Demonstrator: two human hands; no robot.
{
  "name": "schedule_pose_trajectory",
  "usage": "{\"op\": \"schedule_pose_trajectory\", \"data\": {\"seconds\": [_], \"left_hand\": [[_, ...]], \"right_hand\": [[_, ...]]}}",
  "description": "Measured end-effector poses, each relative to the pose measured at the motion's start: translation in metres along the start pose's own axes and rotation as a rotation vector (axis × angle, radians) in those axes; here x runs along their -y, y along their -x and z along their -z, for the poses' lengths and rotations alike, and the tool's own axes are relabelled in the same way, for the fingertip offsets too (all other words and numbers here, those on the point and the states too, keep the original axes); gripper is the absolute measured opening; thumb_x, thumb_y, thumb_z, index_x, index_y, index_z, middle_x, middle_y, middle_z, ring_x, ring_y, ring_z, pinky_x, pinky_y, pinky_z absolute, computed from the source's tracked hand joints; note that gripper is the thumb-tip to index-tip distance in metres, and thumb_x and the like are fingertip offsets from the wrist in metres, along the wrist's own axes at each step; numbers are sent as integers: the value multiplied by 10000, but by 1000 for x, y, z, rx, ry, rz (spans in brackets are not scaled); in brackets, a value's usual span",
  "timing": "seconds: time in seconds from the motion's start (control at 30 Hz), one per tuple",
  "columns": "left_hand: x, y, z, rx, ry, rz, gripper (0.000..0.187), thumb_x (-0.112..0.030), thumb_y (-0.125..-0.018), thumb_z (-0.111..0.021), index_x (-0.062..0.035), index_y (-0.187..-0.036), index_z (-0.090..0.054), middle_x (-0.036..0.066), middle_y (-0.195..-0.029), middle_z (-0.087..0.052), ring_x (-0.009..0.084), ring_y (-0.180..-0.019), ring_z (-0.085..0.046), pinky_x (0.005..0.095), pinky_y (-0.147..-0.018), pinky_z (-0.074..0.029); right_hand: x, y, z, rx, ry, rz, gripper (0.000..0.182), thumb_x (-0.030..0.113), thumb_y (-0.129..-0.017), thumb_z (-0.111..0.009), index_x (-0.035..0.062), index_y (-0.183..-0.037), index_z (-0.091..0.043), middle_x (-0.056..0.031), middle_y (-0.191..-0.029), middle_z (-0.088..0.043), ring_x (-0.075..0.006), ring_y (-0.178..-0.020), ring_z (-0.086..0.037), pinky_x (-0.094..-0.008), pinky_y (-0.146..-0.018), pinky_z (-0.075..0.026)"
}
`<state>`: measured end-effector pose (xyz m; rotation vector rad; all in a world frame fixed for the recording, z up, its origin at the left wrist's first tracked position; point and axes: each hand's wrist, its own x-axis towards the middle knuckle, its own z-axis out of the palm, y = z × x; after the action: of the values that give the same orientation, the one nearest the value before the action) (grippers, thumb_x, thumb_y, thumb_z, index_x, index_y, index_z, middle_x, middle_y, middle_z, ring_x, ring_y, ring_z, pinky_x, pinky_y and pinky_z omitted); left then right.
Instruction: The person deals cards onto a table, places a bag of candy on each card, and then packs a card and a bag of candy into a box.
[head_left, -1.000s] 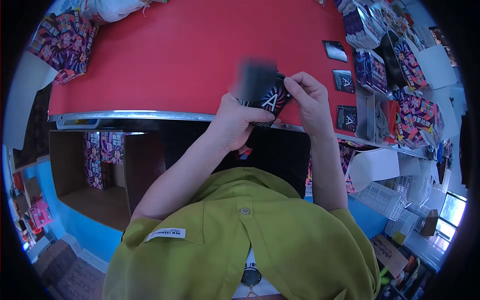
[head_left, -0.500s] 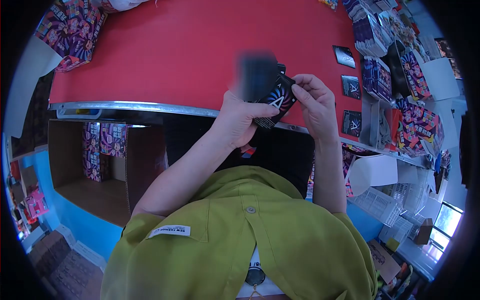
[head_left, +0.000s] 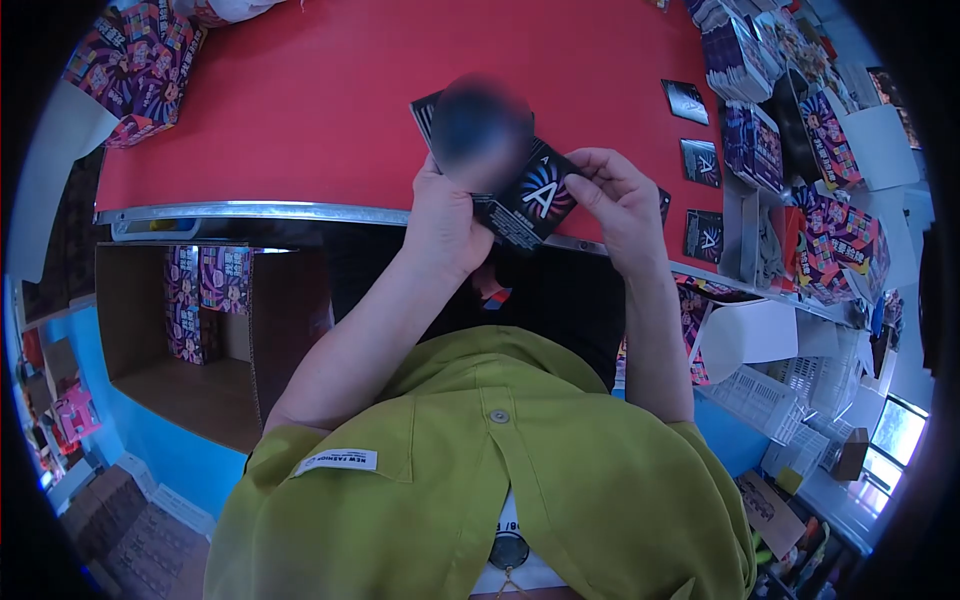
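A black card (head_left: pixel 541 197) printed with a white A and a blue-and-pink swirl is pinched at its right edge by my right hand (head_left: pixel 619 207). My left hand (head_left: pixel 449 222) is closed around a stack of black cards (head_left: pixel 424 112) just left of and under it, over the table's front edge. A round blur covers the middle of that stack and my left fingertips. Close beside my right wrist, another dark card (head_left: pixel 664 205) lies partly hidden. Farther right on the red table (head_left: pixel 330 110), several similar shiny cards (head_left: pixel 704 236) lie in a column.
Stacks of purple printed packs (head_left: pixel 752 150) line the table's right side, by a metal tray (head_left: pixel 742 235). A colourful printed box (head_left: pixel 140 65) stands at the far left. Below the table's metal edge (head_left: pixel 270 212), an open cardboard box (head_left: pixel 175 385) holds purple packs.
My left hand and its stack have shifted left, and more of the stack shows at its upper left. The A card is more exposed, and my left thumb no longer shows on it.
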<state>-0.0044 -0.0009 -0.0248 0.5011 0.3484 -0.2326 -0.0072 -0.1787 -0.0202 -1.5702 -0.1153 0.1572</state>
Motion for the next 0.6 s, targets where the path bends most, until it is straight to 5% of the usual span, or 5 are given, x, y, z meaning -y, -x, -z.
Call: {"op": "schedule_pose_trajectory", "data": {"seconds": [0.13,0.27,0.33,0.53,0.6], "left_hand": [[-22,-10,6,4,-115,-240,286,92,-786,-580,-8,-1039,-491,95,-934,-590,216,-869,-631,439,-809,-572],[-28,-7,4,-38,-144,-203,283,95,-783,-580,-3,-1036,-496,100,-930,-595,218,-862,-635,427,-787,-580],[-23,-1,4,16,-180,-50,283,91,-782,-587,2,-1036,-498,102,-914,-600,218,-857,-639,419,-770,-586],[-8,1,7,49,-254,43,343,85,-776,-591,-1,-1096,-504,126,-959,-618,228,-851,-644,408,-740,-589],[-6,4,2,48,-302,75,359,91,-769,-589,3,-1107,-504,133,-963,-619,234,-850,-645,405,-731,-589]], "right_hand": [[-5,-24,40,-84,20,-13,177,21,-865,-566,-29,-1033,-591,-53,-894,-614,-99,-870,-568,-236,-789,-456],[-10,-27,36,61,639,7,167,32,-830,-583,8,-993,-612,-43,-902,-612,-135,-890,-566,-283,-786,-446],[-5,-25,32,68,1227,276,198,71,-797,-604,27,-989,-622,-61,-916,-578,-202,-941,-538,-338,-816,-410],[-12,-17,27,-56,1195,345,228,98,-789,-601,40,-1009,-618,-68,-972,-548,-253,-992,-507,-381,-834,-374],[-4,-9,21,-111,1213,412,210,134,-830,-604,40,-1018,-608,-64,-949,-569,-208,-936,-547,-333,-809,-406]]}}
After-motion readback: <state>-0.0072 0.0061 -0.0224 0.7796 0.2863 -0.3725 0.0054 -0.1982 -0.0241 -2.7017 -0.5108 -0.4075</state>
